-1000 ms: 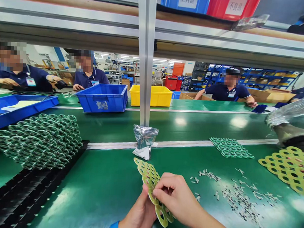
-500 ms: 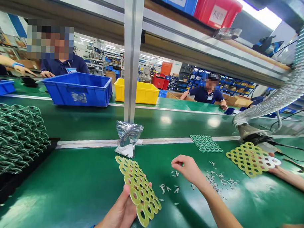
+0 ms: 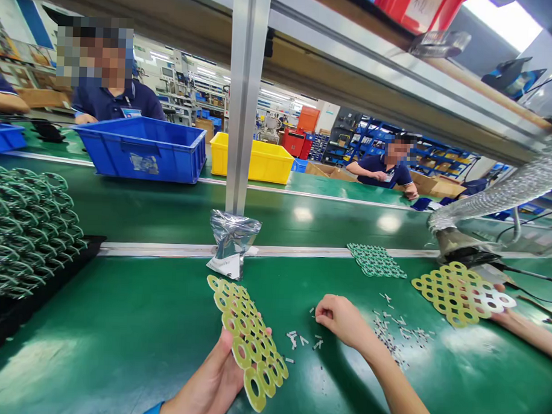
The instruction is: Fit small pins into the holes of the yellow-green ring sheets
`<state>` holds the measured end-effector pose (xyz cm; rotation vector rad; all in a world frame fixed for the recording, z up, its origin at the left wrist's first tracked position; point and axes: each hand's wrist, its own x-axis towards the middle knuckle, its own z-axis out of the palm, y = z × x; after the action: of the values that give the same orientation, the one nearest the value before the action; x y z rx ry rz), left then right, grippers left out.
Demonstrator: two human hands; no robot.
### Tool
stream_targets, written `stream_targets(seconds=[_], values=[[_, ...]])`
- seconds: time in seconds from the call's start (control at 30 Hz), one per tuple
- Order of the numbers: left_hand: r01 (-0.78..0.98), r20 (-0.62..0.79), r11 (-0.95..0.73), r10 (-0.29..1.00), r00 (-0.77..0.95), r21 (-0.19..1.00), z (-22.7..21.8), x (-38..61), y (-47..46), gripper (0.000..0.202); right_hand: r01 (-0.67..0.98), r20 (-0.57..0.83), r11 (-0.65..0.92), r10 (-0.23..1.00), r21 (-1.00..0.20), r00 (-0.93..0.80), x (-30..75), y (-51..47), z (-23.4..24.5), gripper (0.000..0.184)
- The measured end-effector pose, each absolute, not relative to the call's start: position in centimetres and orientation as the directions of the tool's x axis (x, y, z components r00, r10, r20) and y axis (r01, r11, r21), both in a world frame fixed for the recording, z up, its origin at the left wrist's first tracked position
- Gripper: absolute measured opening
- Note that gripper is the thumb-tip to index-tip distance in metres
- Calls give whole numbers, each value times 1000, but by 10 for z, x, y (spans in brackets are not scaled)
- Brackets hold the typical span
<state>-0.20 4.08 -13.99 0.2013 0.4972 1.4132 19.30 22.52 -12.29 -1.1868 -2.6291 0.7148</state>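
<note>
My left hand (image 3: pixel 213 374) grips a yellow-green panel of joined rings (image 3: pixel 248 345), thumb on the near edge and fingers behind. The panel is tilted up above the green table. To its right, my right hand (image 3: pixel 342 321) is closed in a pinch low over the table. What its fingertips hold, if anything, is hidden. Small pale strips (image 3: pixel 303 339) lie between the panel and my right hand. A larger scatter of small white and dark pieces (image 3: pixel 396 332) lies beyond my right wrist.
A co-worker's hand (image 3: pixel 503 308) at right holds a similar ring panel (image 3: pixel 454 295). Stacked green ring panels (image 3: pixel 26 234) stand at left, another green panel (image 3: pixel 376 260) farther back. A silver bag (image 3: pixel 233 242) sits by the metal post (image 3: pixel 246 103). Blue (image 3: pixel 144 151) and yellow bins (image 3: pixel 271 161) stand behind.
My right hand has come down closer to the table, over some of the small strips. My left hand still holds the panel, nearly unmoved. The view has shifted slightly.
</note>
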Motion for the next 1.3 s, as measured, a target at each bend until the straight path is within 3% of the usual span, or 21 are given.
stream_targets(seconds=[0.17, 0.23, 0.37, 0.43, 0.8, 0.9, 1.1, 1.3], values=[[-893, -200, 151, 977, 71, 423, -140, -1, 42, 58, 612, 14, 574, 735, -544, -678, 189, 218, -114, 15], [-895, -202, 148, 977, 66, 421, -140, -1, 42, 57, 560, 26, 549, 728, -620, -685, 185, 212, -110, 14], [-894, -201, 141, 978, 59, 425, -139, 0, 40, 59, 323, -20, 274, 734, -906, -679, 174, 196, -107, 14], [-890, -198, 138, 979, 56, 434, -138, 1, 40, 62, 233, -39, 169, 725, -958, -687, 169, 186, -106, 19], [-870, -75, 81, 996, 51, 486, -137, 2, 40, 51, 106, 47, 276, 497, -955, -867, 127, 134, -52, 17], [-891, -35, 62, 998, 52, 450, -136, 0, 42, 49, 125, 27, 277, 486, -953, -874, 119, 128, -46, 18], [-890, -21, 21, 1000, 13, 456, -137, -3, 45, 57, 132, -56, 137, 454, -982, -889, 116, 131, -51, 7], [-896, -27, -28, 999, -44, 443, -142, -3, 46, 52, 146, -50, 195, 425, -970, -904, 114, 128, -47, 15]])
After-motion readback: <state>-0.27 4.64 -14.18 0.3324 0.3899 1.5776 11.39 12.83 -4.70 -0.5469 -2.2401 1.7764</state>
